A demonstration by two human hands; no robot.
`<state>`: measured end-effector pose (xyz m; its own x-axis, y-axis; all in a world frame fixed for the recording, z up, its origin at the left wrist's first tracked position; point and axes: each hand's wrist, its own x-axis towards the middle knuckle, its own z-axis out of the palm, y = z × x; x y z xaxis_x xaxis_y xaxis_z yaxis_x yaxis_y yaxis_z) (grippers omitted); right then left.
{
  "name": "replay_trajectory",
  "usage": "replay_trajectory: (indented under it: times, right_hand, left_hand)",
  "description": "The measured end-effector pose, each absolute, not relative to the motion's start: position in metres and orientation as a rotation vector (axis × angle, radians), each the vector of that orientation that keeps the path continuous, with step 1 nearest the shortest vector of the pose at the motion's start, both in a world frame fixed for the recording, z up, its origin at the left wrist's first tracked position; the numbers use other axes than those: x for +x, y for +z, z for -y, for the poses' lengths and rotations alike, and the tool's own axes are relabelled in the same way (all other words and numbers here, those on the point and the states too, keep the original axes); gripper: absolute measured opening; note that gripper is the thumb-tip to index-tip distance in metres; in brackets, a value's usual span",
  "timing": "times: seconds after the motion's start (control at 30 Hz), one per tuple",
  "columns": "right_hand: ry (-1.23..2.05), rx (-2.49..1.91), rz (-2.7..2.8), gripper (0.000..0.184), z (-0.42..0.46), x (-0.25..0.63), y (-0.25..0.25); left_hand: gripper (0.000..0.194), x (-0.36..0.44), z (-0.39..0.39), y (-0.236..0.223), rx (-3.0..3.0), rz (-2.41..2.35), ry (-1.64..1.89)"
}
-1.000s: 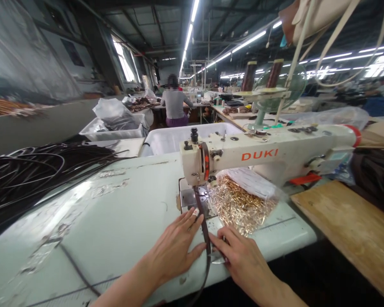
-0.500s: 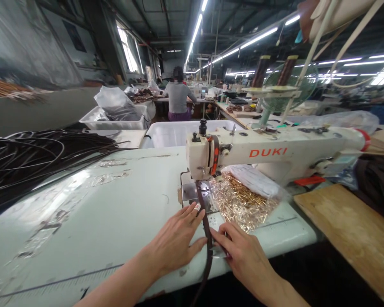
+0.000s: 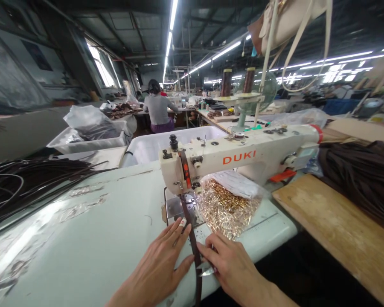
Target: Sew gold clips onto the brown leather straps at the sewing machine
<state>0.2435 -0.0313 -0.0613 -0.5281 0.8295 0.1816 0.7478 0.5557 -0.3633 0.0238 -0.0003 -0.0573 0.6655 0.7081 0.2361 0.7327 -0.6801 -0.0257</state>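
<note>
A narrow dark brown strap [image 3: 193,234] runs from under the presser foot of the white sewing machine [image 3: 211,160] toward me and over the table's front edge. My left hand [image 3: 164,256] lies flat on the table left of the strap, fingers stretched, with fingertips and thumb at its edge. White tape wraps one of its fingertips. On the strap's right, my right hand [image 3: 228,260] is closed, its index fingertip against the strap. Shiny pointed blades, apparently thread snips [image 3: 206,269], poke out from under its curled fingers; the rest is hidden.
A clear bag of gold metal hardware [image 3: 228,204] lies beside the needle area. Dark straps [image 3: 16,181] are heaped at left, more [image 3: 361,183] at right behind a wooden board [image 3: 333,230]. A white bin [image 3: 141,143] stands behind the machine; a person [image 3: 160,108] sits farther back.
The view has turned to the right, so the machine and both hands appear farther left and slightly lower. Both hands keep nearly the same places beside the strap.
</note>
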Motion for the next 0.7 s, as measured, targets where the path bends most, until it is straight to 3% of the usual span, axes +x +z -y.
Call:
replay_trajectory:
  times: [0.27, 0.6, 0.7]
  right_hand:
    - [0.345, -1.294, 2.44, 0.037, 0.032, 0.243, -0.061]
    - [0.302, -1.298, 2.454, 0.05, 0.029, 0.243, -0.065]
    - [0.245, -1.24, 2.468, 0.062, 0.03, 0.243, -0.072]
  left_hand:
    - [0.06, 0.023, -0.004, -0.059, -2.718, 1.122, -0.255]
    - [0.059, 0.024, -0.003, -0.058, -2.772, 1.18, -0.183]
    - [0.059, 0.025, 0.002, -0.052, -2.842, 1.297, -0.181]
